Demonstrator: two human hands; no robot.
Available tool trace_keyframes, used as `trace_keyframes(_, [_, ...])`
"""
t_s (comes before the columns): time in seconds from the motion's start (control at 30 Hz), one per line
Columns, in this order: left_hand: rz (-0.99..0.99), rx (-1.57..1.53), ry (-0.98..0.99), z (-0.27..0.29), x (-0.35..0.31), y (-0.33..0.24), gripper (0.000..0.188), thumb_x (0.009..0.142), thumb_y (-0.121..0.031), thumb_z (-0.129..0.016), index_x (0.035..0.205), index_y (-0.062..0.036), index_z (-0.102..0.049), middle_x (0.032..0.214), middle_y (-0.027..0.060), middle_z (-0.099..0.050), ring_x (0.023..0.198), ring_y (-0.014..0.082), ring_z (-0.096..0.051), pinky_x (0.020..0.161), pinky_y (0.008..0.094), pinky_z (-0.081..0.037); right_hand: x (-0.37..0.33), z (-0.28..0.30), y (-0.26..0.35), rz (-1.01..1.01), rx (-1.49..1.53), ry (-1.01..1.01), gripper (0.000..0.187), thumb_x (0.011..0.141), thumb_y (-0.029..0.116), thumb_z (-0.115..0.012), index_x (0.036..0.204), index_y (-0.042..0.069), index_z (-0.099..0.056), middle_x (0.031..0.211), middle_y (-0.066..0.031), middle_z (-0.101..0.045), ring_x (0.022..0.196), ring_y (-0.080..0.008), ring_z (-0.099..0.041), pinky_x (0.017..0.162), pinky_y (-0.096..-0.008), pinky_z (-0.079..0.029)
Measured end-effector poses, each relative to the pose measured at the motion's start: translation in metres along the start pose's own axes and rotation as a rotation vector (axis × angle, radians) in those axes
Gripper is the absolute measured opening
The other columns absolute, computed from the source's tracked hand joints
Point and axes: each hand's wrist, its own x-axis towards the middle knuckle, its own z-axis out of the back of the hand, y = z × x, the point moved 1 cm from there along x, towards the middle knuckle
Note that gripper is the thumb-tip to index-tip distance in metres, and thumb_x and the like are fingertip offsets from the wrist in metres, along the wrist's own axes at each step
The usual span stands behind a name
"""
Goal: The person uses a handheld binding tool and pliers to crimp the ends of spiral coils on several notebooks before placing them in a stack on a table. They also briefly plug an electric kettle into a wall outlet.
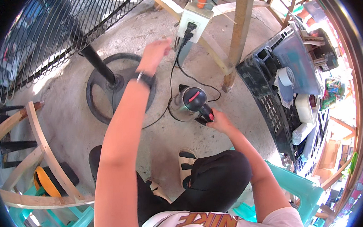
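Electric kettle [185,108], one: silver metal body, black lid with a red strip, black handle. Stands on the concrete floor [247,128], ahead of the seated person's feet, between the round pedestal base and the black crate.

Right hand [220,121]: clamped on the kettle's handle, fingers wrapped round it.

Left hand [157,52]: raised, motion-blurred, fingers apparently part-curled; just left of the outlet box and its cords. Whether the fingers are apart or together, or touch a cord, cannot be told. Dark wristband [145,79] on this wrist.

Outlet box [203,28], white, mounted by the wooden frame [242,30]; black plug [191,28] seated in its face. Black cord [171,83], thin, hangs below the box; a second length loops to the right of the kettle.

Pedestal base [92,94], black, ring-shaped, upright pole at centre; wire rack [113,11] beyond, upper left.

Black plastic crate [268,104], right side: loaded with a translucent bin [295,56] and a white roll [286,76].

Wooden chair frame [46,142], curved, left. Teal plastic stool [296,183], lower right. Beige sandals [187,161], pair, black straps, on the person's feet.
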Motion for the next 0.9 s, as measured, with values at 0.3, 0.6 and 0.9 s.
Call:
trace_keyframes(0.3, [0.019, -0.038, -0.147, 0.092, -0.176, 0.042, 0.025, 0.086, -0.016, -0.057, 0.104, 0.0013, -0.059, 0.101, 0.0061, -0.061, 0.093, 0.0126, -0.056, 0.082, 0.0259, -0.043, 0.023, 0.016, -0.033, 0.115, 0.0, 0.001, 0.05, 0.059, 0.011, -0.07, 0.105, 0.005, -0.049, 0.088, -0.0193, -0.057, 0.087, -0.0359, -0.055, 0.075, -0.0402, -0.044])
trace_keyframes(0.6, [-0.155, 0.797, -0.408, 0.123, -0.297, 0.068, 0.022, 0.078, -0.01, -0.06, 0.099, -0.0025, -0.057, 0.103, 0.0122, -0.057, 0.098, 0.029, -0.052, 0.087, 0.0374, -0.04, -0.031, -0.013, -0.025, 0.283, 0.014, -0.556, 0.063, 0.065, 0.007, -0.067, 0.123, 0.009, -0.043, 0.123, -0.017, -0.042, 0.111, -0.0356, -0.041, 0.094, -0.0401, -0.036])
trace_keyframes(0.9, [-0.111, 0.712, -0.453, 0.132, -0.297, 0.075, 0.021, 0.078, -0.009, -0.061, 0.098, -0.0028, -0.058, 0.103, 0.0127, -0.058, 0.1, 0.0287, -0.052, 0.089, 0.0369, -0.039, -0.055, -0.023, 0.002, 0.239, -0.1, -0.617, 0.067, 0.066, 0.011, -0.064, 0.128, 0.011, -0.04, 0.126, -0.0163, -0.038, 0.113, -0.0367, -0.037, 0.095, -0.0453, -0.033])
